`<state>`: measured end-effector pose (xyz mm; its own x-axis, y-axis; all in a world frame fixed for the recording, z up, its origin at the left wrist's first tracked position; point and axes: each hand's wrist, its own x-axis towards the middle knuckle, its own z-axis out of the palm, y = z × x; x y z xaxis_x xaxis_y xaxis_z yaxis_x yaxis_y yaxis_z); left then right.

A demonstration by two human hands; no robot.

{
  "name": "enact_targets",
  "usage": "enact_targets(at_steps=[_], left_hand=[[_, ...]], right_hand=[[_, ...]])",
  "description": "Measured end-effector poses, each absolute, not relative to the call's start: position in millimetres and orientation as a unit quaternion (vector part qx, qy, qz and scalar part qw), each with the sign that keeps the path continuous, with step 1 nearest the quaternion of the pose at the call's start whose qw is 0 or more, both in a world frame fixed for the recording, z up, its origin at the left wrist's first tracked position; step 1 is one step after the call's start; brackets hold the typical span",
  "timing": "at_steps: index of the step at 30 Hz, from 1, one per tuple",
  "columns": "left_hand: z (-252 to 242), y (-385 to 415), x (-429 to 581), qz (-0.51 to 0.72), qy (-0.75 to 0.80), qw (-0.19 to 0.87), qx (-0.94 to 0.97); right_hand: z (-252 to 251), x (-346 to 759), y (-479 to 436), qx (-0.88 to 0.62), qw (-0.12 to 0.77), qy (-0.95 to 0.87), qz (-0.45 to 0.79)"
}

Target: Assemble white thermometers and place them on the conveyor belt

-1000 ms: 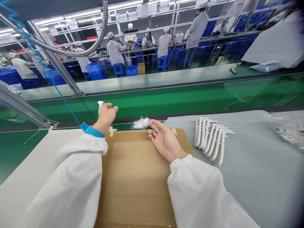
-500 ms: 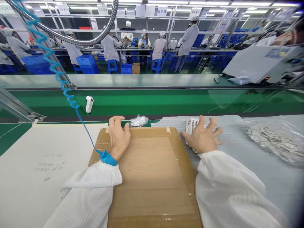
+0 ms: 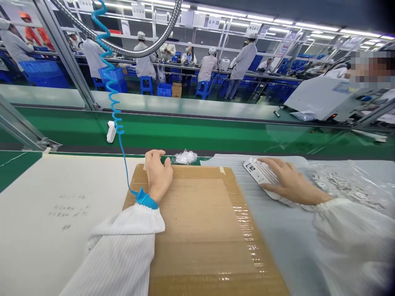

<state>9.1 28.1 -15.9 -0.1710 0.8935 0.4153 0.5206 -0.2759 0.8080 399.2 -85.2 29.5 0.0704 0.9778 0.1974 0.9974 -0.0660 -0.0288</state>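
White-sleeved right hand (image 3: pixel 291 185) curled around white plastic parts (image 3: pixel 255 170)

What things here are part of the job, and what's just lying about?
Part of the job, it seems:
the right hand on a stack of white plastic pieces
the grey foam sheet under them
the left hand on a cardboard sheet

Probably just lying about:
crumpled clear plastic wrap
a white handheld device
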Motion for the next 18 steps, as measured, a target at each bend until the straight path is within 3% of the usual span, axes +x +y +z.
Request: enact_targets(at_steps=[4, 9, 12, 18], left_hand=[[-16.5, 28.3, 8.4, 0.501, 0.579, 0.173, 0.619], [-14.4, 26.2, 7.0, 0.487, 0.595, 0.163, 0.618], [-13.9, 25.9, 6.7, 0.481, 0.603, 0.162, 0.615], [-14.3, 26.0, 7.4, 0.473, 0.606, 0.152, 0.621]], right_hand=[[60.9, 352.1, -71.1, -0.714, 0.242, -0.655, 0.043], [64.7, 252.2, -32.2, -0.578, 0.526, -0.448, 0.436], [37.4, 206.4, -15.9, -0.504, 0.554, -0.333, 0.573], [-5.4, 195.4, -14.5, -0.417, 0.601, -0.268, 0.627]])
